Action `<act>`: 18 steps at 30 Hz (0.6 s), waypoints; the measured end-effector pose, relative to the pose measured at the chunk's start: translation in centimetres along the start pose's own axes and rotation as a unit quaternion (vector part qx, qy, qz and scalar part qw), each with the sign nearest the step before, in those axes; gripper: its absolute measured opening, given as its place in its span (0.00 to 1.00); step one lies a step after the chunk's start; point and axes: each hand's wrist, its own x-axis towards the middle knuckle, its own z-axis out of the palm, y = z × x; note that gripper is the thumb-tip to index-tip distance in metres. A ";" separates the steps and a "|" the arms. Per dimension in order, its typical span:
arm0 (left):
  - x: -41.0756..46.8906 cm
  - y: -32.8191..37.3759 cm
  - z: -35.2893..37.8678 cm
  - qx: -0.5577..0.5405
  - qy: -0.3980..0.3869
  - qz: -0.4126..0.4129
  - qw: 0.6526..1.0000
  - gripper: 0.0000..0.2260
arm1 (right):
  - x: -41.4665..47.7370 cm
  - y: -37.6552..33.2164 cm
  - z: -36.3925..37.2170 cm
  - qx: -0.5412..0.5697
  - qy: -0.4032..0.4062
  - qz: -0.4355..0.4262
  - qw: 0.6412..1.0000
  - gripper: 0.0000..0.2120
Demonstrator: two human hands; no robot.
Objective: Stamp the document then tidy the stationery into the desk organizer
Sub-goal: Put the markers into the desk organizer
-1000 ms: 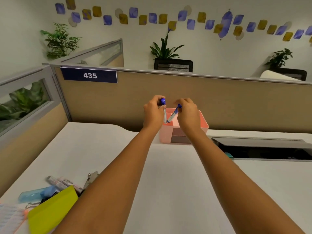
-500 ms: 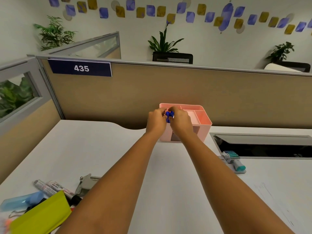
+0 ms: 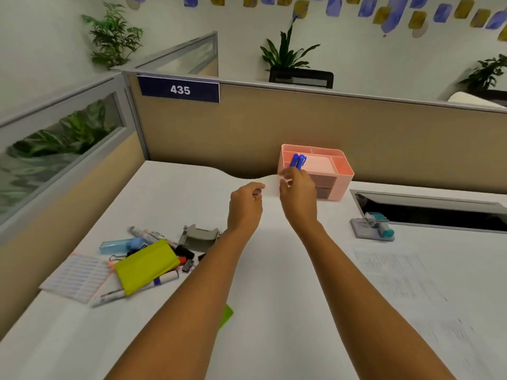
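The pink desk organizer stands at the back of the white desk against the partition. Two blue-capped pens stand upright in its left compartment. My right hand hovers just in front of the organizer below the pen caps, fingers loosely curled and holding nothing. My left hand hangs beside it to the left, also loosely curled and holding nothing. A teal stamp rests on its grey pad at right, behind the printed document.
A stationery pile lies at left: yellow-green pouch, markers, grey hole punch, blue case, label sheet, binder clips. A dark cable slot opens at the right. A green note peeks from under my left arm.
Both hands lowered the two blue-capped pens into the organizer's left compartment, let go and drew back toward me. The view tilted down, bringing more of the desk into sight.
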 end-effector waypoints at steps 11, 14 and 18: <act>-10.6 -9.1 -8.4 0.129 0.070 -0.033 0.989 0.12 | -14.7 -3.1 5.6 0.015 -0.157 -0.047 0.986 0.12; -11.6 -11.8 -10.3 0.198 0.057 -0.017 0.978 0.14 | -16.1 -3.8 6.7 0.005 -0.189 -0.058 0.980 0.13; -11.4 -13.1 -11.8 0.230 0.026 -0.002 0.973 0.13 | -16.5 -4.3 7.8 -0.005 -0.216 -0.077 0.973 0.14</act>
